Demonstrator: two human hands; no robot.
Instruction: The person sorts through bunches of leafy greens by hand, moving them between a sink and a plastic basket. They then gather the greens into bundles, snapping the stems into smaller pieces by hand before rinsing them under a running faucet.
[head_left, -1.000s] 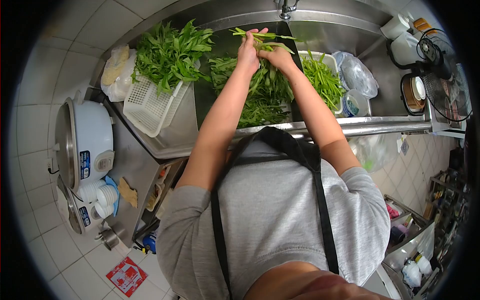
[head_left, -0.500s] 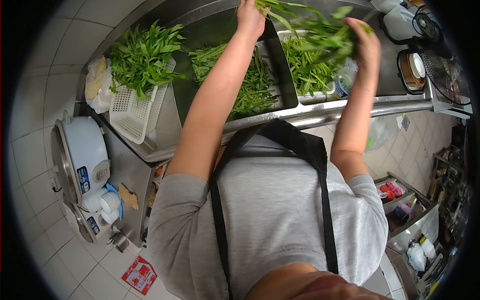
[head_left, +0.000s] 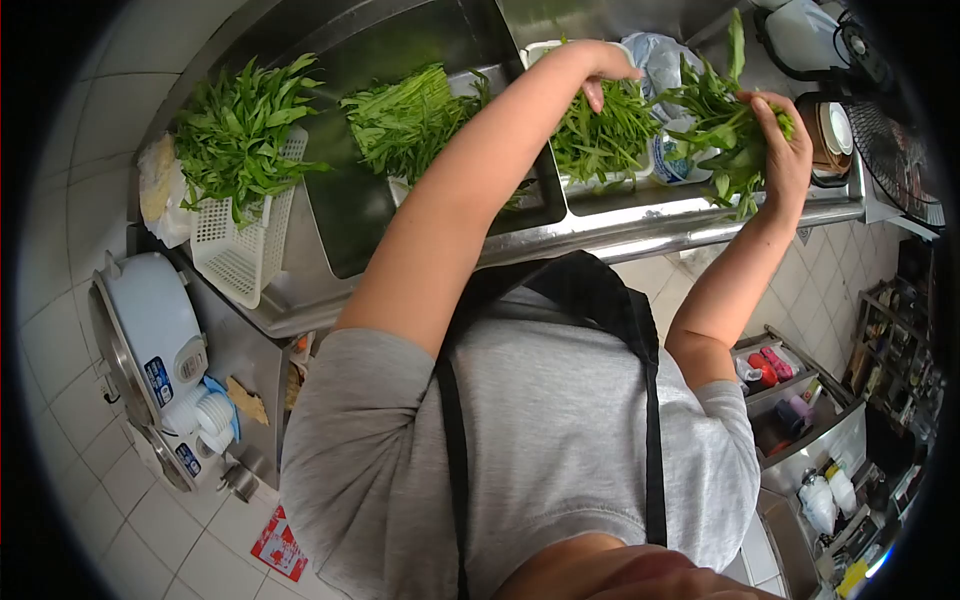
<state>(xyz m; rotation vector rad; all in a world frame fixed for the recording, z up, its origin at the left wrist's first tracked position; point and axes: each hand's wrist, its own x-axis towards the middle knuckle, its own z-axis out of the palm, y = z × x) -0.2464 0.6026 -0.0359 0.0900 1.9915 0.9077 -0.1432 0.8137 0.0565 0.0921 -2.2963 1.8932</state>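
A bunch of long-leaved greens (head_left: pixel 735 135), which looks like water spinach, is in my right hand (head_left: pixel 785 150). The fingers are wrapped round its stems at the right side of the sink, and leaves spread left and hang down. My left hand (head_left: pixel 602 70) reaches over a white basket (head_left: pixel 640 178) of cut green stems (head_left: pixel 600 135), fingers stretched out and nothing visible in them. Left of it, more cut greens (head_left: pixel 405 130) lie in the dark sink basin (head_left: pixel 340 220), partly hidden by my left forearm. A tall heap of leafy greens (head_left: pixel 245 130) rests on a white perforated basket (head_left: pixel 230 250) at far left.
Clear plastic bags (head_left: pixel 660 65) lie beside the basket of stems. A fan (head_left: pixel 890 140) and a holder with white dishes (head_left: pixel 835 130) stand on the right. At lower left is a rice cooker (head_left: pixel 155 310). The metal sink edge (head_left: pixel 640 240) runs before my body.
My right hand has moved right and down with the bunch of greens. My left hand has let go of the stem ends and shifted right, over the basket. The camera view has shifted slightly.
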